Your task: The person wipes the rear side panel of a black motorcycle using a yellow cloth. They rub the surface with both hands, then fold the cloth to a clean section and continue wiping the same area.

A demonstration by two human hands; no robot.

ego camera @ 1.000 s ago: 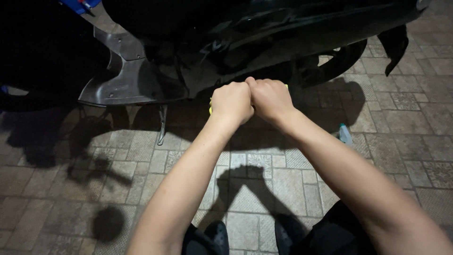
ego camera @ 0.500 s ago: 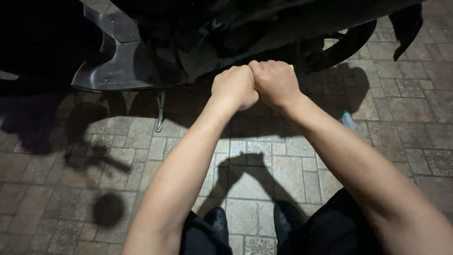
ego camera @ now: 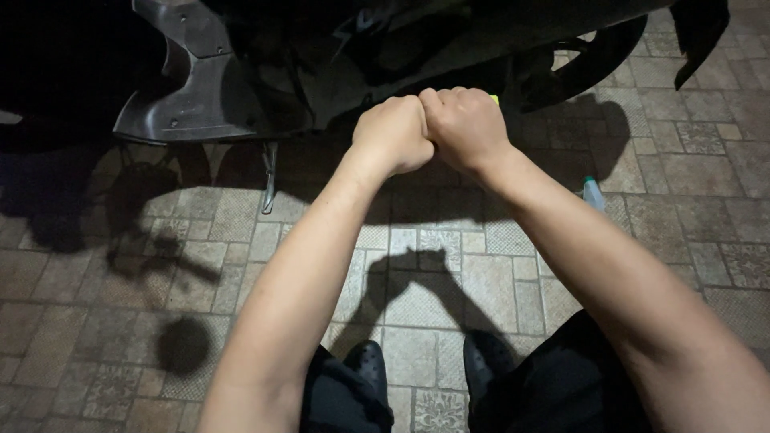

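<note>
Nearest: black shoes (ego camera: 425,369) on paved floor (ego camera: 96,265), toes pointing toward the motorcycle. Both forearms extend forward, converging. Left hand (ego camera: 393,135) and right hand (ego camera: 467,127) are closed into fists, pressed knuckle to knuckle. A sliver of a yellow-green object (ego camera: 495,99) shows at the right fist's far edge; its long axis and heading cannot be told. Small bottle (ego camera: 593,193) stands on the floor right of the right forearm. Beyond: dark motorcycle underside (ego camera: 321,56) with side stand (ego camera: 269,172) down.

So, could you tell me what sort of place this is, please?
Probably an outdoor paved yard or driveway at night: patterned paving stones, a dark scooter body on its side stand, harsh light casting shadows.
</note>
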